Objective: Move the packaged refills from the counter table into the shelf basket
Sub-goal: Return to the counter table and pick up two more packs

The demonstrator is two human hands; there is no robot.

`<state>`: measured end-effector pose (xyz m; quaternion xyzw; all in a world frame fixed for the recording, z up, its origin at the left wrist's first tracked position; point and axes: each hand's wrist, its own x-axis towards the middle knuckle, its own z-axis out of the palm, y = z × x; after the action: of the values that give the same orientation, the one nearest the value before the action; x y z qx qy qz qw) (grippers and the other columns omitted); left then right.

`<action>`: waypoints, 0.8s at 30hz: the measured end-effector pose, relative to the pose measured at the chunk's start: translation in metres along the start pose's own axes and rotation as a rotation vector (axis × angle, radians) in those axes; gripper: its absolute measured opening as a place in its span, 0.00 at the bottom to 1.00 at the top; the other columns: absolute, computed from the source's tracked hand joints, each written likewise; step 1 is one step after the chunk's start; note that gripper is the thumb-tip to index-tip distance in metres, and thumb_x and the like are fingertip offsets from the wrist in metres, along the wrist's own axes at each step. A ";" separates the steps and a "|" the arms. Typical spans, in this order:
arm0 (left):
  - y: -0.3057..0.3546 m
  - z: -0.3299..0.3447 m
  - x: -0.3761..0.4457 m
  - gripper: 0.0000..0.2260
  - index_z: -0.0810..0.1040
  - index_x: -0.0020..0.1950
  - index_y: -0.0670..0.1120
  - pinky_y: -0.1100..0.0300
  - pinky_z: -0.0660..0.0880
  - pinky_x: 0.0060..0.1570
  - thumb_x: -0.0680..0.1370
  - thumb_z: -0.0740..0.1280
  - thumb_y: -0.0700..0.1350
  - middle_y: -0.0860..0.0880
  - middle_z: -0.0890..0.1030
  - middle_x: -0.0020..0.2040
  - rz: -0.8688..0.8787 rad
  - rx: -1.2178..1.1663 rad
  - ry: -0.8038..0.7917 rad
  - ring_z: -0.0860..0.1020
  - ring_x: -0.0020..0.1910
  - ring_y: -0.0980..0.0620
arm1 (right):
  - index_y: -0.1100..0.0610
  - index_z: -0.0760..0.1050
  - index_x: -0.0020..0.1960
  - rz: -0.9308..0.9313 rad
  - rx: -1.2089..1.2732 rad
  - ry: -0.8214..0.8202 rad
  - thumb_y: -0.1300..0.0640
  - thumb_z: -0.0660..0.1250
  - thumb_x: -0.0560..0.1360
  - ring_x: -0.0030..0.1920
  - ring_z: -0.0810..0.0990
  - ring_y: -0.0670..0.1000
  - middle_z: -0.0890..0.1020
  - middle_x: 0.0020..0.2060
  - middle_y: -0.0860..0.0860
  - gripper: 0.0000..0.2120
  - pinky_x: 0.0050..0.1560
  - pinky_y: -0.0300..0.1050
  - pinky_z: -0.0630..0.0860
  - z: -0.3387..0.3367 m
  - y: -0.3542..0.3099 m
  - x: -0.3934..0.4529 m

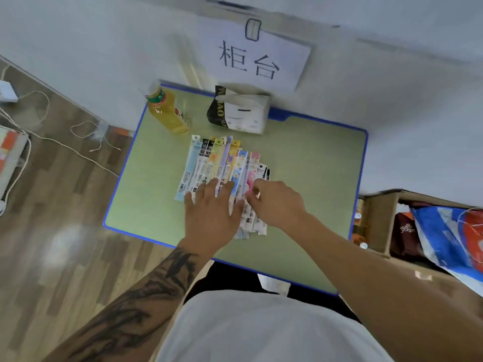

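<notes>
Refills (222,163) fanned on table (313,163), left hand (211,212) flat atop, right hand (277,202) pinching one, bottle (168,112) behind

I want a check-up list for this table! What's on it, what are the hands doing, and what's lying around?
Surface: green table with blue edge, against a white wall.
Job's things: refill packets fanned out flat mid-table; no basket seen.
Clutter: yellow drink bottle and tissue pack at the back.
Hands: left hand flat on the packets; right hand pinching packet edges.
Cables: white cords on the wooden floor, left.
Surroundings: paper sign on the wall; cardboard box and bags, right.
</notes>
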<state>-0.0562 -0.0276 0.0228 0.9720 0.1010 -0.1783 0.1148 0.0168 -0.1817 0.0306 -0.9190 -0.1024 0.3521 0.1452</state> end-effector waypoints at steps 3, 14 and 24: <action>-0.031 -0.001 0.017 0.27 0.67 0.79 0.56 0.37 0.56 0.76 0.81 0.54 0.63 0.44 0.67 0.79 0.049 0.030 -0.056 0.63 0.78 0.40 | 0.52 0.69 0.52 0.113 -0.024 0.023 0.37 0.54 0.84 0.42 0.78 0.56 0.76 0.41 0.51 0.18 0.43 0.49 0.76 0.011 -0.029 0.026; -0.058 0.000 0.059 0.26 0.71 0.75 0.52 0.33 0.59 0.73 0.80 0.55 0.61 0.42 0.69 0.78 0.198 0.033 -0.049 0.65 0.77 0.37 | 0.54 0.71 0.48 0.290 0.067 0.030 0.47 0.62 0.82 0.43 0.79 0.57 0.77 0.41 0.51 0.10 0.43 0.48 0.75 0.030 -0.054 0.063; -0.052 -0.030 0.063 0.12 0.83 0.54 0.49 0.58 0.79 0.47 0.82 0.68 0.56 0.51 0.86 0.49 -0.226 -0.943 -0.421 0.83 0.44 0.49 | 0.59 0.78 0.45 0.137 0.824 0.001 0.50 0.70 0.81 0.40 0.84 0.60 0.85 0.40 0.59 0.12 0.37 0.43 0.74 0.022 -0.052 0.013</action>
<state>-0.0007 0.0397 0.0173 0.7410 0.2491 -0.3159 0.5376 0.0068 -0.1247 0.0248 -0.7889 0.1086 0.3719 0.4770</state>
